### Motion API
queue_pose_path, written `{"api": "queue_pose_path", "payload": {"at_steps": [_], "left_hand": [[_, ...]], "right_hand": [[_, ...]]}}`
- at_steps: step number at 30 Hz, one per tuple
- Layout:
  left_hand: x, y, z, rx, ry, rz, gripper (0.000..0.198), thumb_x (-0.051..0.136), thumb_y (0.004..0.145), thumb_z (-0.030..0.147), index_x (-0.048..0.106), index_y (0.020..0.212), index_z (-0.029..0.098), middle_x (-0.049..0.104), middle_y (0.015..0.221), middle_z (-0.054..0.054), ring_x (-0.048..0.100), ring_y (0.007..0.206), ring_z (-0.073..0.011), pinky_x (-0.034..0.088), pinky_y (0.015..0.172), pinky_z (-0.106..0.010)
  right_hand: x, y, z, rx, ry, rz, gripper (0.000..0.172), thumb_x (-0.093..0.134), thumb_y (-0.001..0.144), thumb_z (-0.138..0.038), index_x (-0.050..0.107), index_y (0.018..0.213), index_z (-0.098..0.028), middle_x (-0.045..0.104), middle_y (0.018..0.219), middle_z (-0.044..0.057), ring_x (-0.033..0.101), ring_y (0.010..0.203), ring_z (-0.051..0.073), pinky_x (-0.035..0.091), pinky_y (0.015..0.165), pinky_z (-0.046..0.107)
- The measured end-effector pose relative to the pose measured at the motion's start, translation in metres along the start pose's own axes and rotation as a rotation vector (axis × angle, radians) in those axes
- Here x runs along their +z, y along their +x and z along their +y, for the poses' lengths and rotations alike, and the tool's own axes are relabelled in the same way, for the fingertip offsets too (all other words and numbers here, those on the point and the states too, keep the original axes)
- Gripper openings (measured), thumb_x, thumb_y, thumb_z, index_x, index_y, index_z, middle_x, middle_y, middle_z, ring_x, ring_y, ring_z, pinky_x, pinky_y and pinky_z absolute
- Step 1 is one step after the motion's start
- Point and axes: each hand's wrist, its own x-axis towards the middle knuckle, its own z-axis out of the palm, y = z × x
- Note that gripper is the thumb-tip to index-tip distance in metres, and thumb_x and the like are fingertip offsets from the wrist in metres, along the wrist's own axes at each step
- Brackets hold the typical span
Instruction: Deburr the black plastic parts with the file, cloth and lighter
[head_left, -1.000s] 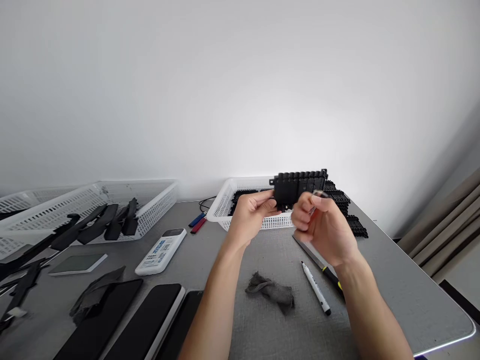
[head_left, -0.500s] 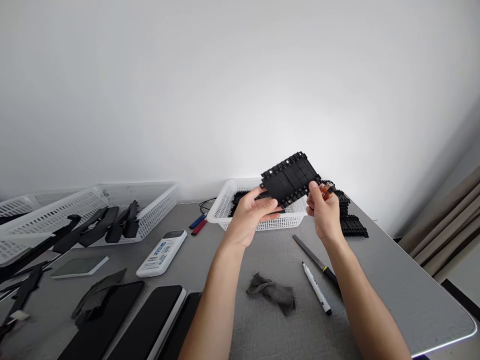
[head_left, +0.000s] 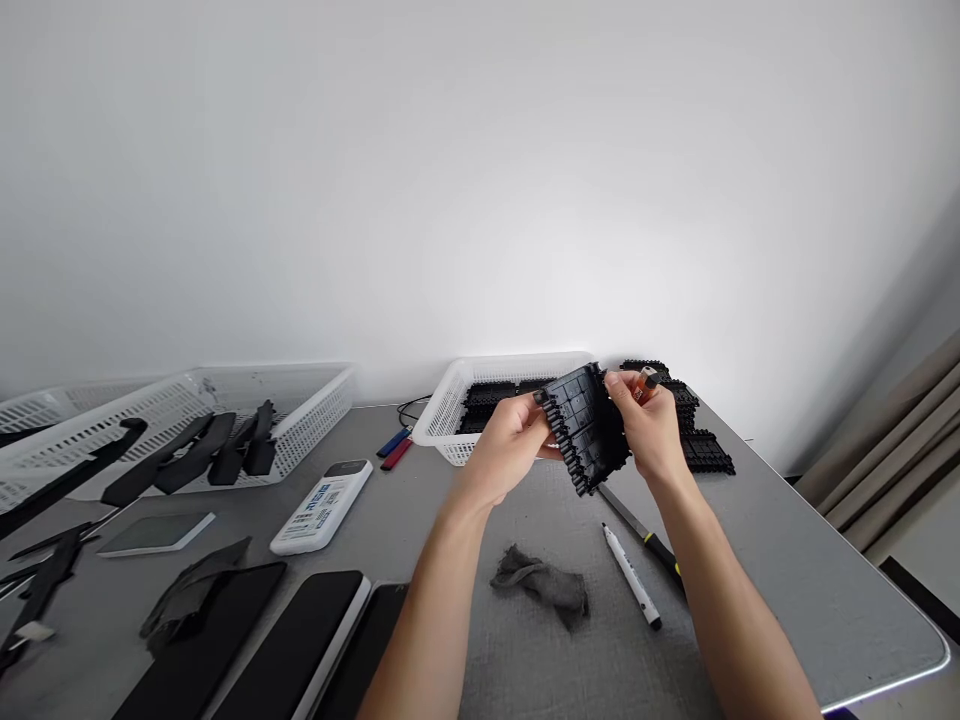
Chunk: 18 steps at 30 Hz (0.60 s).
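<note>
A black moulded plastic panel (head_left: 589,425) with toothed edges is held up over the table, tilted, its ribbed face toward me. My left hand (head_left: 501,455) is closed on the panel's left edge, thumb on the near side; its fingertips are partly hidden behind it. At the upper right edge, the thumb and fingers of my right hand (head_left: 654,432) touch the panel. That same hand is wrapped round a small orange tool (head_left: 643,384) with a dark end, whose exact kind I cannot make out. Behind the panel, a white basket (head_left: 442,420) contains more black panels (head_left: 487,400).
Stacked black panels (head_left: 705,452) are at the right rear. A file (head_left: 660,550), a white marker (head_left: 631,577) and a grey cloth (head_left: 544,585) lie in front. Leftward are a white handheld device (head_left: 322,508), dark phone-like slabs (head_left: 292,640) and a basket with black strips (head_left: 315,430).
The panel has turned over from its smooth face to its ribbed face and come down a little. My left hand has shifted its hold to the side edge; the orange tool stays in my right hand.
</note>
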Motion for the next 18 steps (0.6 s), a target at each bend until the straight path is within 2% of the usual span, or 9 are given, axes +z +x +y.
{"api": "queue_pose_path", "payload": {"at_steps": [2,5,8,14,18], "left_hand": [[-0.0016,0.0005,-0.0002,0.001,-0.016,0.022,0.034,0.066,0.086,0.044,0.071,0.105,0.017,0.076,0.096,-0.007,0.071,0.079,-0.0214,0.058,0.070,-0.033],[-0.0071,0.0018,-0.0006,0.018,-0.062,0.023,0.041,0.064,0.087,0.047,0.070,0.113,0.016,0.075,0.104,-0.011,0.071,0.087,-0.0237,0.058,0.076,-0.035],[-0.0099,0.0019,-0.0002,0.051,0.003,0.020,0.045,0.069,0.084,0.045,0.069,0.118,0.016,0.074,0.110,-0.012,0.070,0.095,-0.0255,0.058,0.079,-0.036],[-0.0073,0.0018,0.0003,0.084,0.120,-0.077,0.043,0.065,0.087,0.042,0.068,0.122,0.016,0.076,0.104,-0.010,0.070,0.089,-0.0248,0.060,0.071,-0.034],[-0.0097,0.0057,-0.0062,0.049,0.140,-0.001,0.048,0.067,0.086,0.040,0.065,0.125,0.013,0.074,0.109,-0.013,0.070,0.090,-0.0256,0.061,0.068,-0.035]], "right_hand": [[0.0003,0.0002,0.0005,-0.005,0.015,0.016,0.033,0.070,0.078,-0.050,0.065,0.075,-0.018,0.049,0.067,-0.003,0.041,0.066,0.013,0.035,0.063,0.027],[-0.0001,0.0014,0.0006,-0.044,0.033,0.114,0.033,0.069,0.080,-0.050,0.062,0.076,-0.018,0.047,0.067,-0.003,0.040,0.066,0.013,0.035,0.063,0.027],[0.0004,0.0016,-0.0002,-0.075,0.028,0.180,0.034,0.066,0.082,-0.051,0.059,0.075,-0.019,0.046,0.066,-0.003,0.040,0.065,0.013,0.035,0.062,0.027],[0.0049,-0.0006,-0.0022,-0.068,0.019,0.154,0.035,0.065,0.082,-0.053,0.056,0.077,-0.020,0.048,0.067,-0.003,0.042,0.065,0.013,0.036,0.062,0.027],[0.0040,-0.0033,-0.0061,-0.037,0.003,0.137,0.032,0.064,0.082,-0.053,0.055,0.085,-0.022,0.047,0.073,-0.003,0.041,0.067,0.014,0.035,0.061,0.027]]}}
